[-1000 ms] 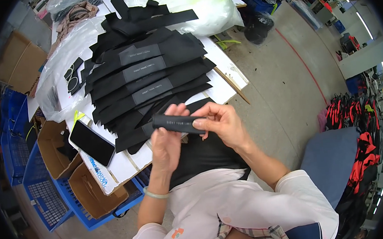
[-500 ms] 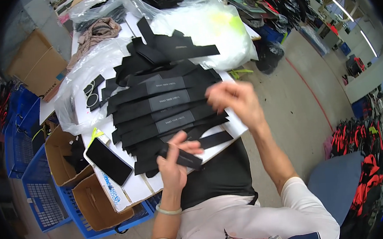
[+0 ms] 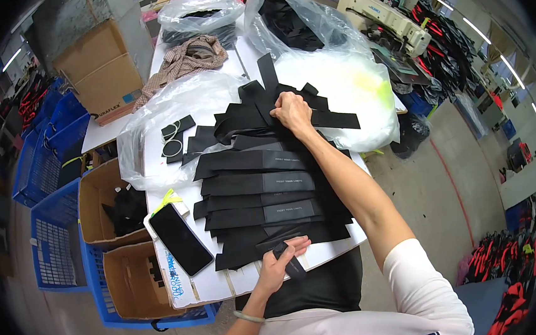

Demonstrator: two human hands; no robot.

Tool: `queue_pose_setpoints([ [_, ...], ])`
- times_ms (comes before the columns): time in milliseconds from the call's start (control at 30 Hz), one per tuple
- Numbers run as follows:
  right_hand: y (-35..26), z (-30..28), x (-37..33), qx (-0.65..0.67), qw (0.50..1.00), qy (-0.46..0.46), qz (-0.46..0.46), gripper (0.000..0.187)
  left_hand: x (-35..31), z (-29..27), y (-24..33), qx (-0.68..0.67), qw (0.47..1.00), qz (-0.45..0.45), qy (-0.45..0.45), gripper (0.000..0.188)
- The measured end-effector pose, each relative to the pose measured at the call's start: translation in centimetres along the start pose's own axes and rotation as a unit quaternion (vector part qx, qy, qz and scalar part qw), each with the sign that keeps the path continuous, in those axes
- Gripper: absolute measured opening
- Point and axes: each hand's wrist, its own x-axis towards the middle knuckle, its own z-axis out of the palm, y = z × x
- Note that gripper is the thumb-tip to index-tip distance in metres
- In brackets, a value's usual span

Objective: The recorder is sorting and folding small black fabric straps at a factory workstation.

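A folded black fabric strip lies in my left hand, pinned under the thumb at the table's near edge. My right hand reaches to the far heap of black strips, its fingers closed on a strip there; the fingertips are partly hidden. Between the hands, wide black bands lie in overlapping rows, several with a grey printed patch. White-handled scissors rest on short black pieces left of the heap.
A black phone lies at the table's left edge. Below it stand cardboard boxes and blue crates. Clear plastic bags, a checked cloth and a sewing machine are farther back.
My right hand has moved from the right side of the rows to the far heap and closed on a strip. My left hand keeps its folded strip. The view has shifted.
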Motion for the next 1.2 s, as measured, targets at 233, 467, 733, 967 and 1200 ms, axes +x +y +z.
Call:
queue_pose_setpoints([
  [233,1.8,-0.4,1.4,-0.002,0.977,0.135,-0.163,0.017,0.1,0.4,0.2,0.098,0.995,0.024,-0.023,0.035],
  [467,1.7,-8.6,4.2,0.506,0.861,-0.038,-0.027,0.015,0.2,2.5,2.7,0.071,0.997,0.012,-0.032,0.033],
  [733,2.6,-10.6,0.8,0.613,0.780,-0.125,-0.017,0.010,16.0,5.7,15.6,-0.025,0.981,0.144,0.124,0.013],
  [967,2.4,-14.4,-2.0,0.558,0.812,-0.167,-0.025,0.011,24.8,5.4,15.6,0.012,0.976,0.057,0.211,0.014],
  [1200,1.1,-23.1,-7.6,0.463,0.884,-0.063,-0.022,0.010,28.2,4.3,15.2,0.034,0.916,0.039,0.398,0.011],
])
